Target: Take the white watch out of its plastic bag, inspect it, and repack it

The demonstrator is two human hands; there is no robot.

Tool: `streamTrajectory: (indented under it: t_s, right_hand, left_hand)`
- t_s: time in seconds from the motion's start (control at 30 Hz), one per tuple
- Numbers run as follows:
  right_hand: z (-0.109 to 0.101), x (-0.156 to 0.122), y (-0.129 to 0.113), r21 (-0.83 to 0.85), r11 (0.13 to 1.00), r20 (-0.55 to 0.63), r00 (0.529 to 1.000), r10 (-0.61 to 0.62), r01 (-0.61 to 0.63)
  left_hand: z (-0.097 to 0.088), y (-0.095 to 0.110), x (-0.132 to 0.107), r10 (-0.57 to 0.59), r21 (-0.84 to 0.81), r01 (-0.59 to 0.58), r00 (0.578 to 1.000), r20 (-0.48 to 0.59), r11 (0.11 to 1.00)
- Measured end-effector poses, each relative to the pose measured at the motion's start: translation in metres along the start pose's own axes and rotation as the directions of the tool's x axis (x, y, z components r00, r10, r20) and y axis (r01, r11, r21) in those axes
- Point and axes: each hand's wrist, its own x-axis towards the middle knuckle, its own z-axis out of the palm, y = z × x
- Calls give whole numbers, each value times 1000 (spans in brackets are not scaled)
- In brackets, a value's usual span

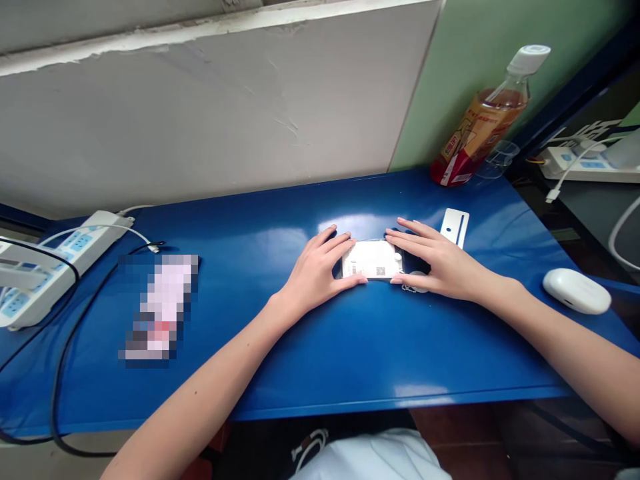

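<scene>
A small flat white box with a printed label and a square code lies on the blue table, apparently in a clear wrapper. My left hand is at its left end, thumb along the near edge and fingers at the far corner. At the right end, my right hand holds it in the same way, its fingers spread. Partly under that hand lies a clear round tag with a bead chain. Just beyond its knuckles is a white card with a slot and a hole.
A phone-shaped, pixelated object lies left, near a white power strip and a black cable. A drink bottle and a clear cup stand at the back right. A white mouse sits near the right edge.
</scene>
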Motion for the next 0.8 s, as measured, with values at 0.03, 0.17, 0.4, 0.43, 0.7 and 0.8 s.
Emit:
streamTrajectory:
  t_s: [0.03, 0.17, 0.4, 0.43, 0.7, 0.8]
  right_hand:
    - [0, 0, 0, -7, 1000, -3, 1000, 1, -1]
    - [-1, 1, -2, -12, 1000, -8, 1000, 15, -15]
    - [-1, 0, -5, -25, 999, -58, 998, 32, -33]
    - [-1, 0, -6, -32, 999, -77, 997, 25, -27]
    - [-3, 7, -19, -99, 993, -171, 984, 51, -69]
    - [-1, 6, -19, -93, 993, -129, 990, 56, -68]
  left_hand:
    - [0, -1, 0, -1, 0, 1, 1000, -5, 1000]
    - [2, -2, 0, 5, -8, -5, 1000, -29, 1000]
    - [1, -1, 1, 11, -54, -15, 998, -60, 998]
    - [1, 0, 1, 14, -56, -17, 998, -63, 998]
    - [2, 1, 1, 15, 12, -15, 1000, -22, 1000]
    - [2, 0, 2, 18, 22, -18, 1000, -20, 1000]
